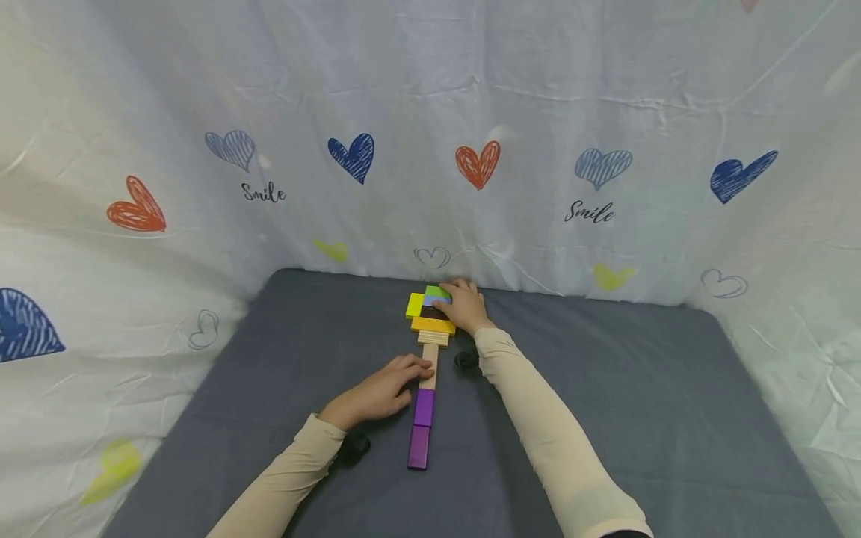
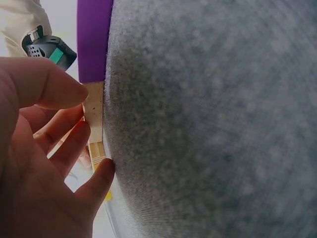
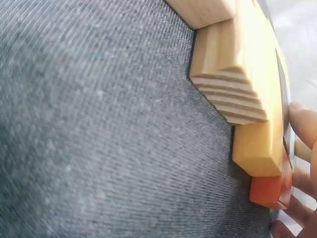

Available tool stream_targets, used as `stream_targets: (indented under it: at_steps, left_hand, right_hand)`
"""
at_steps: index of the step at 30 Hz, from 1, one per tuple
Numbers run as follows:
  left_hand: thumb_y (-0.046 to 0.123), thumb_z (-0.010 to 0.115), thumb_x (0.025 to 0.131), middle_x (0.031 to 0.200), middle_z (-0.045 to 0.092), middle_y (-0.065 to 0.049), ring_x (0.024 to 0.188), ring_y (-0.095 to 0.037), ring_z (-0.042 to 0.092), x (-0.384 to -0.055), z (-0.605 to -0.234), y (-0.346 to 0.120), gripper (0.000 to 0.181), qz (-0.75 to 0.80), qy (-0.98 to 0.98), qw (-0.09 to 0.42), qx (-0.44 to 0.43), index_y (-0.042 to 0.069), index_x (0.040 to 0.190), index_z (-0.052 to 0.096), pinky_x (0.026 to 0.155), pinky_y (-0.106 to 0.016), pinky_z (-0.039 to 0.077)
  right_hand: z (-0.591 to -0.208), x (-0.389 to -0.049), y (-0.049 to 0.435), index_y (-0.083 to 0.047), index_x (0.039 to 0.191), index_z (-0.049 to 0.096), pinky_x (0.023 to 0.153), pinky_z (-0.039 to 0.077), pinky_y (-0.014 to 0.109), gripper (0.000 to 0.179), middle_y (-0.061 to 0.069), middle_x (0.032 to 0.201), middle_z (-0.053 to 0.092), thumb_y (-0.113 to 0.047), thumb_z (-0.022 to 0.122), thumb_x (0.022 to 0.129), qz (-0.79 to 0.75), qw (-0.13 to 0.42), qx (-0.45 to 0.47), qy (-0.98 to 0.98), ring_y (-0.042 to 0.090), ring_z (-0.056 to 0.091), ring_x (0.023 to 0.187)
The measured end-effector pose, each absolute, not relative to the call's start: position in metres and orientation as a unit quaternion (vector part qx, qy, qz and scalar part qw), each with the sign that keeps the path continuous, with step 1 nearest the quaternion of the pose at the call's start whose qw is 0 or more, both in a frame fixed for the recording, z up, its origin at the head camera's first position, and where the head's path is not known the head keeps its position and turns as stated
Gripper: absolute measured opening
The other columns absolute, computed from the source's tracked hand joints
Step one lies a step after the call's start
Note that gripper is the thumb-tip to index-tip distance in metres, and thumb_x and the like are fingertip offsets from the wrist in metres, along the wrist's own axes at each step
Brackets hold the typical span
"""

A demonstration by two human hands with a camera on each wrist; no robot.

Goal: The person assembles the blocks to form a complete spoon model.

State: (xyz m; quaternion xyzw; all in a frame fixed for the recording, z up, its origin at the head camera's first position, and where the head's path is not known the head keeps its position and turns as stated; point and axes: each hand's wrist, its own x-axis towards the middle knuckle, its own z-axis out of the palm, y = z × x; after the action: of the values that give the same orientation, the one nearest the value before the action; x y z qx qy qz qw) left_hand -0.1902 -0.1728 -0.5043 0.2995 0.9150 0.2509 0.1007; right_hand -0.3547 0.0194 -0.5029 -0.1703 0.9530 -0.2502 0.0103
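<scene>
A row of flat blocks lies on the grey cloth. It runs from two purple blocks (image 1: 424, 407) through a plain wooden block (image 1: 429, 373) and a stack of thin wooden slats (image 1: 433, 338) to a yellow-orange block (image 1: 433, 325). Beyond lie a dark block (image 1: 433, 312), a blue block (image 1: 437, 300), a green block (image 1: 436, 291) and a yellow block (image 1: 415, 305). My left hand (image 1: 383, 388) touches the plain wooden block with loose fingers. My right hand (image 1: 466, 305) rests at the far cluster's right side, thumb over its top. Under it, an orange block (image 3: 266, 191) shows in the right wrist view.
A white curtain (image 1: 417, 97) printed with hearts hangs behind the far edge of the cloth-covered table (image 1: 625, 396). Dark wrist devices (image 1: 466, 361) are worn on both wrists, close to the cloth beside the row.
</scene>
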Motion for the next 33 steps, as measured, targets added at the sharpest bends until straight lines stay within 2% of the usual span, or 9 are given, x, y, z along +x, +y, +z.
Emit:
stream_targets:
  at_steps: [4,9,12,16,33]
  left_hand:
    - [0.003,0.051,0.095,0.153,0.043,0.0,0.141,-0.021,0.039,-0.189,-0.504,-0.173,0.046,0.253,0.914,0.1,0.3,0.015,0.139,0.056,0.112,-0.042,0.04]
    - [0.003,0.051,0.095,0.152,0.043,-0.001,0.14,-0.022,0.039,-0.189,-0.503,-0.172,0.046,0.257,0.914,0.101,0.298,0.015,0.139,0.056,0.112,-0.042,0.041]
    - [0.003,0.051,0.095,0.152,0.044,-0.001,0.14,-0.022,0.04,-0.189,-0.502,-0.172,0.046,0.26,0.914,0.101,0.294,0.014,0.138,0.057,0.112,-0.043,0.041]
    - [0.002,0.051,0.094,0.151,0.044,-0.001,0.141,-0.023,0.04,-0.188,-0.501,-0.172,0.046,0.26,0.915,0.101,0.291,0.014,0.138,0.057,0.112,-0.043,0.041]
    - [0.004,0.052,0.094,0.151,0.044,-0.001,0.14,-0.022,0.04,-0.19,-0.502,-0.172,0.045,0.257,0.917,0.103,0.287,0.015,0.138,0.057,0.112,-0.044,0.041]
  right_hand:
    - [-0.503,-0.355,0.022,-0.014,0.146,0.05,0.108,0.035,0.057,0.054,0.015,0.147,0.048,-0.039,0.057,0.099,-0.273,0.012,-0.171,0.947,0.038,0.042,0.133]
    - [-0.505,-0.356,0.035,-0.009,0.137,0.059,0.109,0.04,0.053,0.041,0.016,0.139,0.055,-0.025,0.058,0.099,-0.327,-0.024,-0.145,0.934,0.037,0.049,0.132]
    - [-0.505,-0.354,0.044,-0.006,0.124,0.067,0.101,0.048,0.048,0.03,0.016,0.125,0.063,-0.019,0.059,0.098,-0.346,-0.039,-0.128,0.928,0.034,0.058,0.118]
    - [-0.506,-0.35,0.052,-0.005,0.112,0.071,0.088,0.05,0.044,0.023,0.015,0.106,0.067,-0.019,0.062,0.097,-0.349,-0.034,-0.124,0.928,0.031,0.061,0.098]
    - [-0.507,-0.35,0.057,-0.007,0.117,0.071,0.083,0.049,0.041,0.026,0.013,0.102,0.068,-0.021,0.062,0.097,-0.337,-0.025,-0.144,0.93,0.028,0.06,0.091]
